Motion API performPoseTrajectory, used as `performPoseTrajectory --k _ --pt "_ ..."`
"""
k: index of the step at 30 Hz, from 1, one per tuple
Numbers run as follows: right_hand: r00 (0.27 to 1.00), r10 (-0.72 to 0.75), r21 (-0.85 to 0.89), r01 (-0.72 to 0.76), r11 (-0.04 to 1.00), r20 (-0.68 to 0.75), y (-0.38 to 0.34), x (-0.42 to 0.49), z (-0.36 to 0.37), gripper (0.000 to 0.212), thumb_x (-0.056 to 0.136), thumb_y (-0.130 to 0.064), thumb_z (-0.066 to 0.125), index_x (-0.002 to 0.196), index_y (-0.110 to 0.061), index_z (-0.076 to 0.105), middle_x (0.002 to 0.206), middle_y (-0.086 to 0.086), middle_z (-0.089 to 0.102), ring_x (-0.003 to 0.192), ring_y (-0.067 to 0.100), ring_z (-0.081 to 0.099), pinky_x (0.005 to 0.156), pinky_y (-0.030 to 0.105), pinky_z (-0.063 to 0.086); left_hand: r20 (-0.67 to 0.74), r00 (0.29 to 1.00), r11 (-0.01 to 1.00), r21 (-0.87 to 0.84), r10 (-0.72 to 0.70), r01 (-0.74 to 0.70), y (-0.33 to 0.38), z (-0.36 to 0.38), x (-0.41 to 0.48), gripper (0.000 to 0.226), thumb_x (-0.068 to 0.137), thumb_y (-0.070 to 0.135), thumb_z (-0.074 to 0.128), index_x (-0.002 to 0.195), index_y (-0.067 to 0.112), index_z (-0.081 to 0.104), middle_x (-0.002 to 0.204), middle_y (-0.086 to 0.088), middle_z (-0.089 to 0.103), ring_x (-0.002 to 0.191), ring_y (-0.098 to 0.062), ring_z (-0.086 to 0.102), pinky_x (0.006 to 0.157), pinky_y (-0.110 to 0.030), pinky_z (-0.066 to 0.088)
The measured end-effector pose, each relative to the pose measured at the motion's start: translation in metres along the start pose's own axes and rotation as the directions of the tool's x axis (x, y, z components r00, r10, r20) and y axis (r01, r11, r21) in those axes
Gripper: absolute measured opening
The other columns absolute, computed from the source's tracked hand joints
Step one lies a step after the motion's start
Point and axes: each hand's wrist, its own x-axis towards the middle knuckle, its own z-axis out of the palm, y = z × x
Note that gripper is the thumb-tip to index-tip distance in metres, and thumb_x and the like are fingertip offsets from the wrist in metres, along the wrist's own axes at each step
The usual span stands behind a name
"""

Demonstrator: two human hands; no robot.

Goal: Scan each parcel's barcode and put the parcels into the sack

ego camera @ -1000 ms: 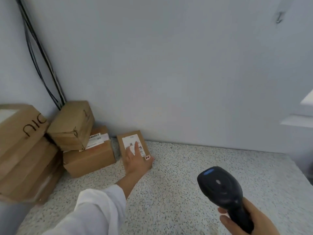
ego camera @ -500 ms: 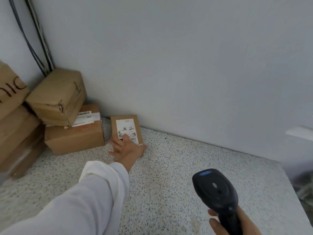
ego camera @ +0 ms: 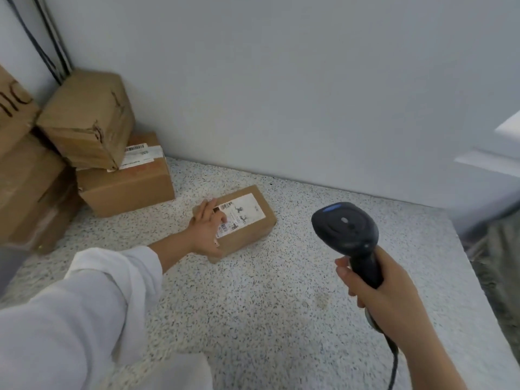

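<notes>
Small parcel now off the wall, under flat left hand; right hand tight round scanner, open counter between.

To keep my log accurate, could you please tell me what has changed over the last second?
The left hand slid the small parcel away from the wall, turning it crosswise. The right hand still grips the scanner; the stacked boxes stayed put.

Brown parcel with white label, black scanner, speckled grey-white counter.
</notes>
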Motion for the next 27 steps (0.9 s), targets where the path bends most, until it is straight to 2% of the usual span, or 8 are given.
performPoseTrajectory --k 2,4,6,11,14,17,21,27 --pt "1.0 -0.01 0.013 0.01 1.0 -0.004 -0.004 -0.006 0.002 0.01 0.079 -0.028 0.069 0.082 -0.022 0.061 0.065 0.002 0.064 0.055 0.016 0.057 0.057 0.031 0.048 -0.043 0.999 0.998 -0.055 0.011 -0.014 0.0 0.008 -0.009 0.1 0.068 0.037 0.081 0.141 0.016 0.016 0.152 -0.011 -0.03 0.139 -0.03 -0.03 0.116 -0.048 0.002" --pt "1.0 -0.018 0.013 0.018 1.0 -0.006 -0.006 -0.011 0.004 0.012 0.08 -0.028 0.068 0.084 -0.021 0.06 0.066 0.003 0.063 0.052 0.011 0.054 0.057 0.029 0.047 -0.113 0.992 0.991 -0.121 -0.064 0.05 0.004 0.013 -0.011 0.124 0.065 0.04 0.083 0.148 0.011 -0.005 0.152 -0.013 -0.029 0.139 -0.029 -0.031 0.116 -0.046 -0.002" --pt "1.0 -0.012 0.01 0.012 1.0 -0.016 -0.007 -0.016 0.006 0.012 0.08 -0.028 0.068 0.084 -0.021 0.06 0.066 0.002 0.063 0.05 0.007 0.053 0.056 0.027 0.047 -0.161 0.979 0.986 -0.132 -0.126 0.105 0.008 0.014 -0.009 0.132 0.063 0.041 0.084 0.147 0.007 -0.01 0.154 -0.015 -0.022 0.14 -0.03 -0.028 0.116 -0.045 -0.002" --pt "0.998 -0.023 0.028 0.025 0.999 -0.053 -0.011 -0.026 0.01 0.013 0.081 -0.028 0.068 0.084 -0.02 0.058 0.068 0.004 0.062 0.053 0.013 0.053 0.056 0.027 0.047 -0.193 0.977 0.993 -0.091 -0.093 0.077 0.021 0.026 -0.015 0.132 0.053 0.051 0.086 0.145 0.01 0.0 0.149 -0.015 0.0 0.14 -0.032 -0.01 0.114 -0.048 0.023" --pt "0.998 -0.036 0.005 0.036 0.999 -0.051 -0.014 -0.03 0.014 0.016 0.081 -0.031 0.067 0.087 -0.019 0.057 0.072 0.008 0.063 0.059 0.02 0.056 0.059 0.033 0.05 -0.185 0.982 0.99 -0.138 -0.037 0.012 0.026 0.041 -0.029 0.134 0.055 0.054 0.084 0.148 0.013 -0.004 0.153 -0.013 -0.008 0.142 -0.027 -0.016 0.113 -0.052 0.021" --pt "0.998 -0.031 0.015 0.032 0.999 -0.054 -0.013 -0.034 0.019 0.015 0.081 -0.032 0.067 0.087 -0.023 0.056 0.075 0.002 0.063 0.065 0.021 0.06 0.063 0.034 0.051 -0.183 0.982 0.981 -0.195 -0.038 0.002 0.021 0.049 -0.038 0.137 0.053 0.051 0.086 0.148 0.015 -0.007 0.155 -0.008 -0.016 0.142 -0.025 -0.023 0.112 -0.054 0.018" --pt "0.998 -0.005 0.048 0.008 0.999 -0.055 -0.007 -0.043 0.027 0.015 0.08 -0.032 0.068 0.083 -0.028 0.054 0.073 -0.005 0.061 0.069 0.019 0.062 0.06 0.03 0.051 -0.238 0.97 0.978 -0.208 -0.055 0.005 0.028 0.052 -0.046 0.127 0.052 0.042 0.089 0.144 0.011 0.007 0.15 -0.013 0.0 0.141 -0.027 -0.003 0.106 -0.053 0.035" --pt "0.998 0.038 0.11 -0.033 0.993 -0.041 0.007 -0.052 0.038 0.017 0.08 -0.033 0.069 0.081 -0.032 0.052 0.071 -0.007 0.058 0.063 0.013 0.057 0.056 0.021 0.046 -0.316 0.947 0.996 -0.057 0.053 -0.075 0.045 0.074 -0.056 0.13 0.045 0.052 0.088 0.143 0.011 0.014 0.146 -0.012 0.011 0.137 -0.029 0.008 0.091 -0.052 0.049"
